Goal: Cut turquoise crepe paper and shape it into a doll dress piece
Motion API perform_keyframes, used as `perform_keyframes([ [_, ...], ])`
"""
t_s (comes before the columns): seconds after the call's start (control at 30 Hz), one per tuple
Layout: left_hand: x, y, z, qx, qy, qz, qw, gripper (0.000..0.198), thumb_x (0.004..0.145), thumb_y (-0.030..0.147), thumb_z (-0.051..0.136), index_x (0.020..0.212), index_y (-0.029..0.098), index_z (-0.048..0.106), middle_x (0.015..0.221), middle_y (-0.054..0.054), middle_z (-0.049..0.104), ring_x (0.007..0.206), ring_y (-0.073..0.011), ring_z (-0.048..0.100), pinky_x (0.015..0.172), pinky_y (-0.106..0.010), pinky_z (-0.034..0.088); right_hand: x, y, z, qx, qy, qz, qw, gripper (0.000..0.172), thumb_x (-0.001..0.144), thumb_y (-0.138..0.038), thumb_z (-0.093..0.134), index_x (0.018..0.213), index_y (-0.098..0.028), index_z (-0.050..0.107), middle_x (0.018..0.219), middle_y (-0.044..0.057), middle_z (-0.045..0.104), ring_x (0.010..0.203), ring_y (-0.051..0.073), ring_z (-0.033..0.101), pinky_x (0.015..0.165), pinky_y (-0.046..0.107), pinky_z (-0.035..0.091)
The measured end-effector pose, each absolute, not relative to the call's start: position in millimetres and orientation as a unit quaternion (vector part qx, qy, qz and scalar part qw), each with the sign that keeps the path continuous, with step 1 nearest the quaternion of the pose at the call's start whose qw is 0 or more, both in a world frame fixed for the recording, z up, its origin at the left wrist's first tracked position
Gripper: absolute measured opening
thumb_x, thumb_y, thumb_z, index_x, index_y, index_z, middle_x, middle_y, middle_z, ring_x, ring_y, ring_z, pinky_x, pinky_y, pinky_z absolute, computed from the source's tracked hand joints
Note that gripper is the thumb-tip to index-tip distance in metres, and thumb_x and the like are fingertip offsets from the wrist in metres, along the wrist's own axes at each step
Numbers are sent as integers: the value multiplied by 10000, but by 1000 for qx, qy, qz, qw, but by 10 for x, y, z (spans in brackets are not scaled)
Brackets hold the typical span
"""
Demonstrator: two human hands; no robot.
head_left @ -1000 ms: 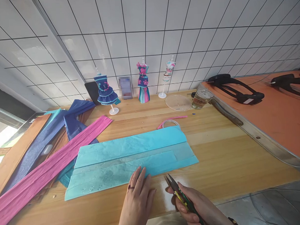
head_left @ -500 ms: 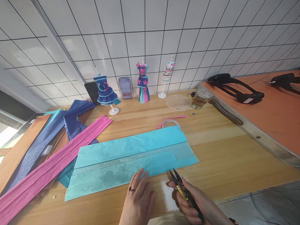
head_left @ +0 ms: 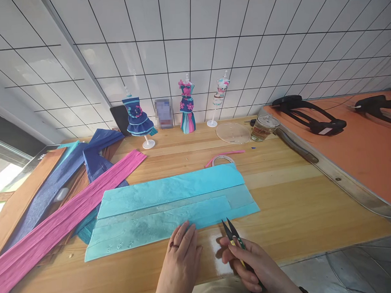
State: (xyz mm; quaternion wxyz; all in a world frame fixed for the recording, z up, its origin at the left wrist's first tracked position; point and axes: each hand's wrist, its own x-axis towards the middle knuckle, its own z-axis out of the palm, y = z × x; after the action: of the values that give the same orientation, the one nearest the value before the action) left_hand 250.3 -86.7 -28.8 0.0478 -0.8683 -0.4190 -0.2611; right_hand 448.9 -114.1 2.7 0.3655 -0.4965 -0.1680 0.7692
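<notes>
A folded sheet of light blue crepe paper lies across the middle of the wooden table. My left hand rests flat with its fingertips on the sheet's near edge; its fingers are stretched out and a ring shows on one. To the right, my right hand is closed around a pair of thread snips with dark blades and yellow and green on the handles. The blades point away from me with their tips apart, just short of the paper's near edge. The lower handle is partly hidden by my fingers.
A long pink paper strip crosses blue strips at left. Behind the sheet sit a tape roll, a clear disc and a jar. Mini dress forms line the wall. Black straps lie on the orange surface.
The fingers of my right hand have shifted on the snips, with the thumb further forward along the handle. My left hand has moved very slightly right; the paper lies as before.
</notes>
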Motion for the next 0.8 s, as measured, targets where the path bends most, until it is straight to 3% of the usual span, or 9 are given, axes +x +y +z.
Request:
perform_keyframes([
  [0.13,2499,-865,-285,-872,-417,-252,52,296,844,102,415,1104,112,556,1062,-110,632,1063,-248,551,853,-408,519,4460,-1118,64,-533,-179,742,364,397,693,-416,671,965,-141,579,914,99,669,312,-42,228,305,148,132],
  [0.27,2514,-865,-228,-875,-416,-245,41,231,841,118,418,983,120,600,1056,-118,625,1068,-256,542,850,-425,516,4467,-1095,68,-551,-186,721,377,408,706,-410,668,989,-127,582,903,112,677,321,-45,207,317,152,128],
  [0.37,2528,-863,-187,-871,-420,-252,35,221,842,115,405,910,141,613,1040,-111,626,1066,-254,540,845,-429,516,4483,-1078,59,-558,-194,703,396,468,703,-411,676,1051,-117,566,692,65,676,332,-25,187,330,156,126],
  [0.43,2533,-861,-182,-871,-421,-253,39,225,841,112,405,931,135,611,1032,-110,629,1053,-251,547,833,-423,521,4495,-1065,52,-555,-198,698,405,526,693,-413,685,1098,-106,548,491,-4,598,336,-7,169,337,161,122],
  [0.53,2533,-861,-205,-872,-420,-247,49,237,840,117,416,995,109,596,1036,-117,629,1035,-248,555,831,-417,523,4510,-1038,59,-556,-201,687,423,571,669,-421,702,1118,-104,546,426,-28,553,335,0,161,344,171,128],
  [0.67,2527,-867,-240,-869,-427,-246,49,266,840,136,428,1059,104,576,1051,-119,621,1042,-248,550,850,-415,512,4505,-1009,114,-562,-194,677,435,540,622,-432,725,1051,-132,589,735,104,698,324,-17,183,340,183,133],
  [0.8,2518,-869,-245,-868,-430,-246,49,295,842,135,423,1104,91,553,1072,-125,613,1055,-248,542,860,-405,505,4472,-1027,131,-557,-199,685,426,471,652,-425,697,1020,-145,606,1027,184,661,328,-27,202,338,182,126],
])
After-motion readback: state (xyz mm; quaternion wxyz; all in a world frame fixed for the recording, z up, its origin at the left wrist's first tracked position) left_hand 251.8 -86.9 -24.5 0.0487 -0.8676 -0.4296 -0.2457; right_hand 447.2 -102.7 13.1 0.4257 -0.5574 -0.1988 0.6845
